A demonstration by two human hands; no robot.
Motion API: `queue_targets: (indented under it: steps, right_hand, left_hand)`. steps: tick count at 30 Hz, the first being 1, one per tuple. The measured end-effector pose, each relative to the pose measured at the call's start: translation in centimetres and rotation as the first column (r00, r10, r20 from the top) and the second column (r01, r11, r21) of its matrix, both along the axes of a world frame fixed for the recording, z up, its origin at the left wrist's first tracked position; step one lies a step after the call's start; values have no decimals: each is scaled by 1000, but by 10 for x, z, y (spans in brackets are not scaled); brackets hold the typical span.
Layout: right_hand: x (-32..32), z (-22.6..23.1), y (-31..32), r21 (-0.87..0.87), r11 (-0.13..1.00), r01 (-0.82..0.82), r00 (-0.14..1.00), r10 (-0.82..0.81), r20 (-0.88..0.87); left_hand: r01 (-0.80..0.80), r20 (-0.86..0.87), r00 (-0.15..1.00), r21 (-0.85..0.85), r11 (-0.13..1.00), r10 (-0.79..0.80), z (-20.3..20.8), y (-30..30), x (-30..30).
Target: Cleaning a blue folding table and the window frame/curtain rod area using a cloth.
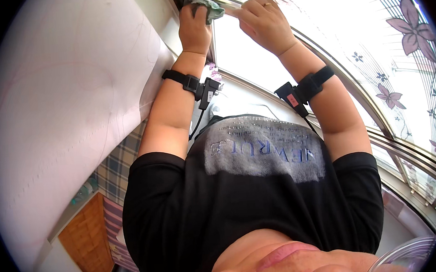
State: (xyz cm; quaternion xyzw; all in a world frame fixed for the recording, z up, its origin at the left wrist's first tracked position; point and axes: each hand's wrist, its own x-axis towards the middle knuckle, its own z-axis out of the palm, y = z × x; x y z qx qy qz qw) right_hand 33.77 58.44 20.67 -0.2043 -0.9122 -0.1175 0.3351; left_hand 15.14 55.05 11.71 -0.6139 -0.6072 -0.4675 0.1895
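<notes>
At the top of the view, both my arms are raised toward a window corner. My left hand (194, 30) is closed around a crumpled grey-green cloth (210, 9), which lies against the dark upright edge of the window frame (212, 40). To its right is my right hand (265, 25), with most fingers curled and the index finger stretched toward the cloth. That fingertip is close to the cloth's edge; whether it touches I cannot tell. The right palm is turned away, so anything inside it is hidden.
Window glass (343, 41) with flower patterns fills the right side, with metal rails (407, 173) below. A pale wall panel (68, 96) stands close on the left. Black strapped devices (204, 89) sit on both forearms, with cables hanging down. A plaid curtain (121, 160) hangs lower left.
</notes>
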Motion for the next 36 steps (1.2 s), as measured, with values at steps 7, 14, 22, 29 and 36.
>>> queue_targets:
  steps: [7, 14, 22, 29, 36]
  right_hand:
    - [4, -13, 2, 42, 998, -52, 990, 46, 131]
    - [3, -9, -26, -444, 893, -73, 997, 54, -54]
    - [13, -64, -20, -900, 366, 236, 971, -55, 232]
    - [28, -61, -17, -907, 332, 258, 964, -21, 266]
    - [30, 5, -21, -815, 563, 140, 955, 140, 261]
  left_hand:
    - [-49, 123, 990, -179, 983, 72, -39, -5, 6]
    - [51, 198, 980, -196, 979, -11, -36, -18, 11]
    - [3, 113, 993, -170, 985, 16, -56, -9, 7]
    - [16, 90, 996, -380, 925, 20, -69, -2, 10]
    - [285, 270, 950, -532, 797, -159, -43, -23, 15]
